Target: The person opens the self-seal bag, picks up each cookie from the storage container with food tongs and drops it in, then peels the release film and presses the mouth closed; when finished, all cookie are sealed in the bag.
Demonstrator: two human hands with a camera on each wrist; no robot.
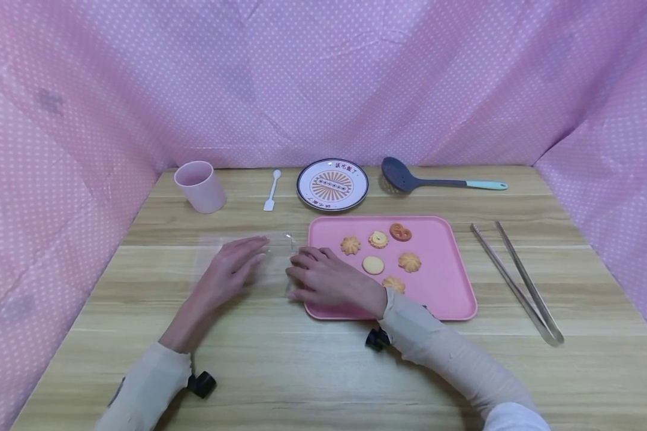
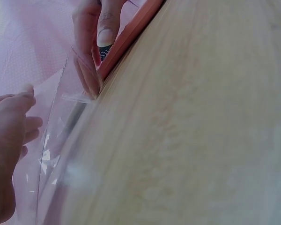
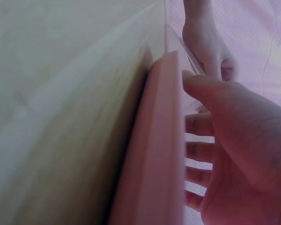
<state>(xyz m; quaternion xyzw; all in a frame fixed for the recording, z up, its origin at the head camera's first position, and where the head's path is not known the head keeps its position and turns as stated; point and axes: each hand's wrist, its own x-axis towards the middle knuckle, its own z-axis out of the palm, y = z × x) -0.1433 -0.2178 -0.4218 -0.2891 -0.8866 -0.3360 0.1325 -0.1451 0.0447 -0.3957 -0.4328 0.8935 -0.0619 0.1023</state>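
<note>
A clear plastic bag [image 1: 276, 266] lies flat on the table, left of a pink tray [image 1: 453, 299]. My left hand [image 1: 229, 268] is over the bag, fingers extended toward the right; in the left wrist view its fingers look relaxed beside the clear plastic [image 2: 49, 154]. My right hand [image 1: 329, 276] reaches across the tray's left rim, fingertips at the bag's right end. In the right wrist view that hand [image 3: 246, 140] has spread, fairly straight fingers. On the tray are several cookies, including a round plain one [image 1: 373, 265], a flower-shaped one [image 1: 410, 261] and a pretzel-shaped one [image 1: 401, 232].
Along the back stand or lie a pink cup [image 1: 202, 188], a small white spatula-ended stick [image 1: 272, 191], a patterned plate [image 1: 332, 184] and a slotted skimmer [image 1: 401, 175] with a mint-tipped handle. Metal tongs [image 1: 523, 284] lie right of the tray. Pink dotted cloth [image 1: 323, 78] encloses the table.
</note>
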